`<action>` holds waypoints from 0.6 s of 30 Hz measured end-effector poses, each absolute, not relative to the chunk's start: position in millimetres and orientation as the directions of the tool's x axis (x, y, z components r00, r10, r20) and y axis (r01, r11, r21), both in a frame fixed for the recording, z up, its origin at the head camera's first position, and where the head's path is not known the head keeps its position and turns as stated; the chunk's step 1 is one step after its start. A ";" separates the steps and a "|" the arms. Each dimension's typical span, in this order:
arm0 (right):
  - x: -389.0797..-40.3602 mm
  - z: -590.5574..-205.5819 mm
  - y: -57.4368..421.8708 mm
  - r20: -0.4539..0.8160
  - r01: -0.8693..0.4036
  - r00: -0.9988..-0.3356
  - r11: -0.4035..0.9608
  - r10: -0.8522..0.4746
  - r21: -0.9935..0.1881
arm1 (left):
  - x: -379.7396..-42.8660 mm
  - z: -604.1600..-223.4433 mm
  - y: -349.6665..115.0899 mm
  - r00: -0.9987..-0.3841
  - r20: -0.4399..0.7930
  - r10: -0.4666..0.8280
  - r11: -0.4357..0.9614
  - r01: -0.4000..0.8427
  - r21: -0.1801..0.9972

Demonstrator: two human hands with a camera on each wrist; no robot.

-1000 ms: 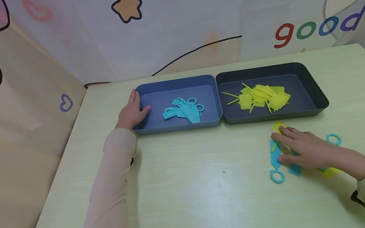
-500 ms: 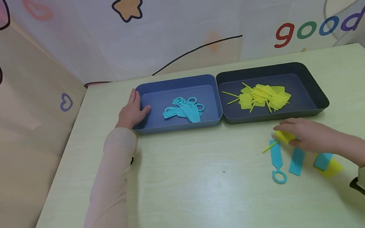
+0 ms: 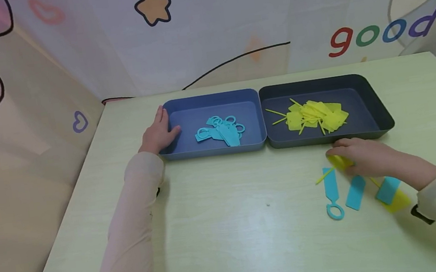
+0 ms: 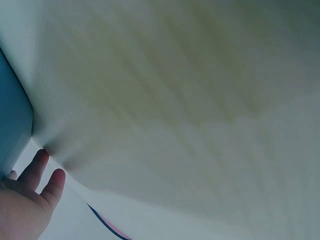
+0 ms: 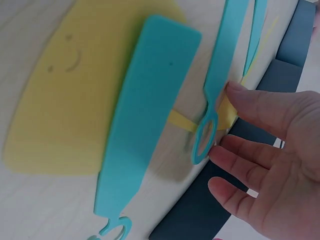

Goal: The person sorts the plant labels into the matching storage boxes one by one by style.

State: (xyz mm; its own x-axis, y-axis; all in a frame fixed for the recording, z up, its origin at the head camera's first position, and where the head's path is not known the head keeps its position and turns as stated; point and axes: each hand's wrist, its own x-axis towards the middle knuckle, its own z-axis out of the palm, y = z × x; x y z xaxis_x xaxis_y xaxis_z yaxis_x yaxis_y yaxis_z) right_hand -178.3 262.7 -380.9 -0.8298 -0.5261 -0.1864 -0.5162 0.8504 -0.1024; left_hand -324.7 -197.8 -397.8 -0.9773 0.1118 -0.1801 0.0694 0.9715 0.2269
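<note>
In the head view, my left hand (image 3: pixel 156 133) rests on the left side of a blue tray (image 3: pixel 180 105), thumb over the rim and fingers nearly straight along the outside. Several light-blue ringed plastic tags (image 3: pixel 226 132) lie in that tray. My right hand (image 3: pixel 373 158) is just in front of the dark tray (image 3: pixel 366 92), thumb and fingers pinching a yellow plastic tag (image 3: pixel 339 161) with a thin stem; the hand covers part of it. Below it lie a light-blue ringed tag (image 3: pixel 332 192), a second blue tag (image 3: pixel 355 192) and a third (image 3: pixel 388 190) over another yellow tag (image 3: pixel 399 201).
Several yellow tags (image 3: pixel 315 115) are heaped in the dark tray, a few stems pointing left. Both trays stand side by side on a pale table (image 3: pixel 231 227). Behind them hangs a printed cloth (image 3: pixel 219 24).
My right hand has drawn its fingers together on the yellow tag, which has turned so its stem points lower left. The blue tags beneath are more exposed. My left hand stays put.
</note>
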 end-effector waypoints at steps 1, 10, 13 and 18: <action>-178.7 -381.1 262.7 -0.188 -0.514 -0.831 0.852 -0.524 -0.100 | -324.6 -397.7 -197.6 -0.977 -0.180 0.112 0.971 0.069 0.228; -180.7 -380.3 260.7 -0.180 -0.499 -0.840 0.859 -0.511 -0.110 | -324.9 -397.8 -197.5 -0.978 -0.178 0.112 0.972 0.071 0.226; -181.3 -379.3 259.3 -0.194 -0.477 -0.850 0.872 -0.489 -0.108 | -324.9 -398.0 -197.4 -0.977 -0.179 0.112 0.972 0.071 0.223; -182.8 -377.2 256.7 -0.238 -0.422 -0.866 0.898 -0.440 -0.123 | -325.3 -399.2 -198.1 -0.978 -0.173 0.115 0.971 0.074 0.226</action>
State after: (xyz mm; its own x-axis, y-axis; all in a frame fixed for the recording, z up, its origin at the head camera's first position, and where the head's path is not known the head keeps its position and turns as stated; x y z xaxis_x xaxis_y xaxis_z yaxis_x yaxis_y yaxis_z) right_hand -182.8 256.7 -377.2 -0.8662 -0.4396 -0.2376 -0.4221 0.8982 -0.1230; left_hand -325.3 -198.1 -399.2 -0.9781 0.1152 -0.1731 0.0744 0.9714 0.2257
